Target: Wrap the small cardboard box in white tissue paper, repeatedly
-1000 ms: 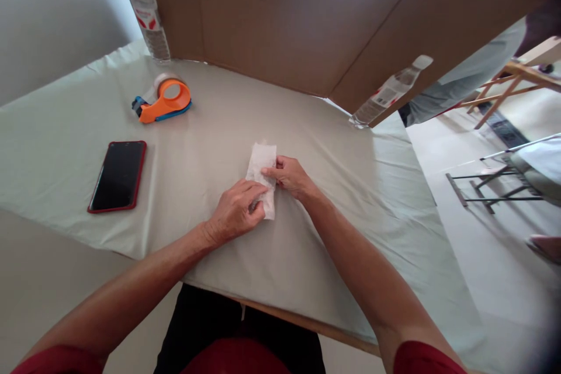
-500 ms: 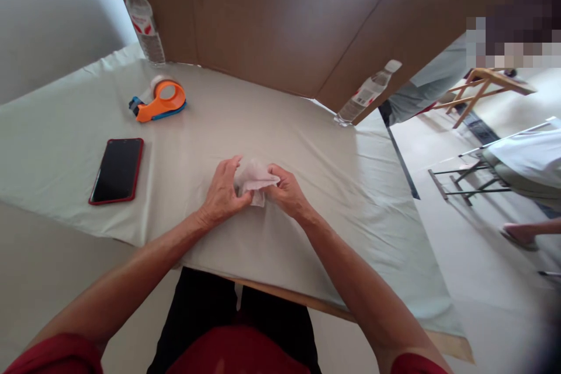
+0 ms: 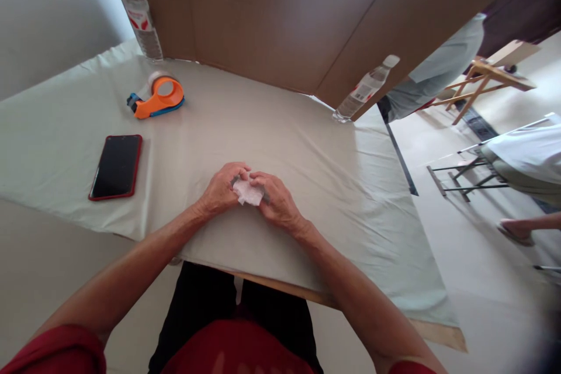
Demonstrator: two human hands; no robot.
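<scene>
A small crumpled white tissue [image 3: 249, 193] lies between my two hands, low over the cloth-covered table [image 3: 272, 128]. On its left side, my left hand [image 3: 222, 188] curls its fingers around the edge. My right hand [image 3: 277, 198] closes on the tissue from the right, fingers bent over it. The fingertips of both hands nearly meet above the tissue. Part of it is hidden under the fingers.
A phone with a red case [image 3: 116, 166] and an orange tape dispenser [image 3: 162, 96] lie at the left. Bottles stand at the back left [image 3: 142, 17] and back right [image 3: 366, 90] against a cardboard panel [image 3: 272, 17]. Seated people and folding stools are at the right.
The tissue, earlier spread out between my hands, is now bunched smaller. My left fingers have curled in, and my right hand has moved slightly left and closed over the tissue.
</scene>
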